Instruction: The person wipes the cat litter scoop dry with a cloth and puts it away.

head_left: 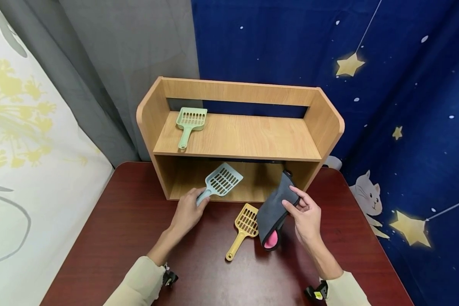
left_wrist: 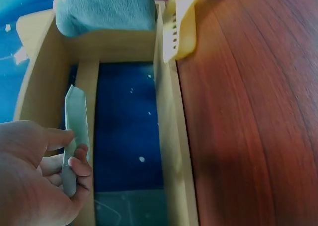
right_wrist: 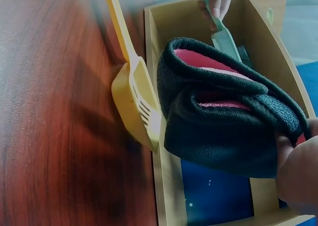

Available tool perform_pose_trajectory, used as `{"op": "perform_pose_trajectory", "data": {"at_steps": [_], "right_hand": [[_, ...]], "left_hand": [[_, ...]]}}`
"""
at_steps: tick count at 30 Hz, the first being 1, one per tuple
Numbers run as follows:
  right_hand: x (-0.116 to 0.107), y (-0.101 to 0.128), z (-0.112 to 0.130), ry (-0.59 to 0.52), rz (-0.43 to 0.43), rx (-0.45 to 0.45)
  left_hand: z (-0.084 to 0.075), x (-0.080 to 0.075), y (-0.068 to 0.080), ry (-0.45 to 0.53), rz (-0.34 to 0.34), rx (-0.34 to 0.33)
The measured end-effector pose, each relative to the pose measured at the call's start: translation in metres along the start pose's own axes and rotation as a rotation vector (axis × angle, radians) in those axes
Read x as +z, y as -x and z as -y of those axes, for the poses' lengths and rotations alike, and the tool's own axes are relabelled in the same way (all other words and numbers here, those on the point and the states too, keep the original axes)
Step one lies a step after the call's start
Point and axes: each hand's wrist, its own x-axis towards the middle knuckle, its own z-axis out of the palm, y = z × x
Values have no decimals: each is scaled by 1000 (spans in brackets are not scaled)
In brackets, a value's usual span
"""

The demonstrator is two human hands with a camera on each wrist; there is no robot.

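Note:
My left hand [head_left: 187, 210] grips the handle of a blue slotted scoop [head_left: 220, 181], held at the front of the wooden shelf's [head_left: 240, 138] lower compartment; the left wrist view shows the same scoop [left_wrist: 75, 131] edge-on between thumb and fingers. My right hand [head_left: 305, 212] pinches a folded dark grey cloth with pink lining [head_left: 274, 211], hanging just above the table at the shelf's right front. The right wrist view shows that cloth [right_wrist: 223, 112] filling the middle. A yellow scoop [head_left: 243, 228] lies flat on the table between my hands.
A green scoop [head_left: 189, 123] lies on the upper shelf at its left end. The dark red table [head_left: 111, 238] stands against a grey curtain and a blue starry cloth. A white patterned cloth hangs at the left.

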Motion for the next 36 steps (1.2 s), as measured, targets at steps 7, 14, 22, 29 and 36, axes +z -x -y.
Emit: {"op": "perform_pose_trajectory", "data": {"at_steps": [7,14,22,29,36], "right_hand": [[-4,4,-3,22,-6,37],[-4,9,-8,26,8,61],[-3,13,-10,31,45,36],[-2,13,-6,48,37,45],[-2,11,-2,34,60,40]], "left_hand": [[28,4,-4,22,-36,-88],[53,12,-4,55,-46,-163],[74,19,-10,88,-25,-238],[91,24,-19,100,-2,-291],[101,23,-26,71,28,-373]]}}
